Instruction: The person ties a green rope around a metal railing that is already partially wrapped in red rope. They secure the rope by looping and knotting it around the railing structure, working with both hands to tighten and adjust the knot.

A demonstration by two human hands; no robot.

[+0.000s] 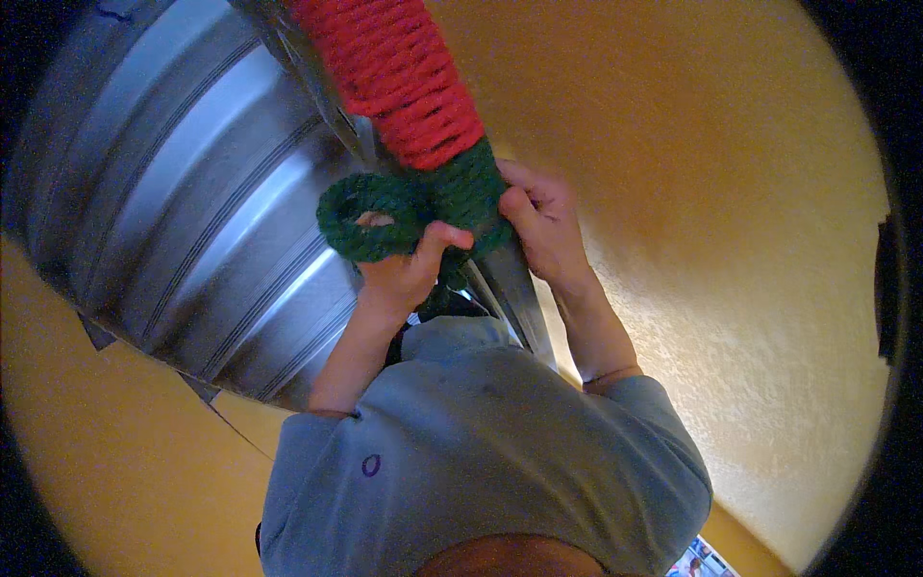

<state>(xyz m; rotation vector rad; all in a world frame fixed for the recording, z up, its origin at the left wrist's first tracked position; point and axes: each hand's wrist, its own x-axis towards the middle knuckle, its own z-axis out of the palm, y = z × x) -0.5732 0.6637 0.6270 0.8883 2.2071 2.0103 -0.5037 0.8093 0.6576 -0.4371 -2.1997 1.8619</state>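
Observation:
My left hand (pixel 399 274) is closed around a looped bundle of thick dark green yarn (pixel 338 216), its thumb reaching across toward the wrapped bar. Part of a finger shows through the middle of the loop. Green windings (pixel 466 188) lie round a long dark bar (pixel 514 288), directly below a longer stretch of thick red windings (pixel 394 77). My right hand (pixel 550 226) grips the right side of the green windings, with thumb and bent fingers against them. Its remaining fingertips are hidden behind the bar.
A shiny grey ribbed panel (pixel 192 192) curves along the left, beside the bar. To the right rises a textured yellowish wall (pixel 731 240). A small piece of colourful printed material (pixel 702 560) shows at the lower right edge.

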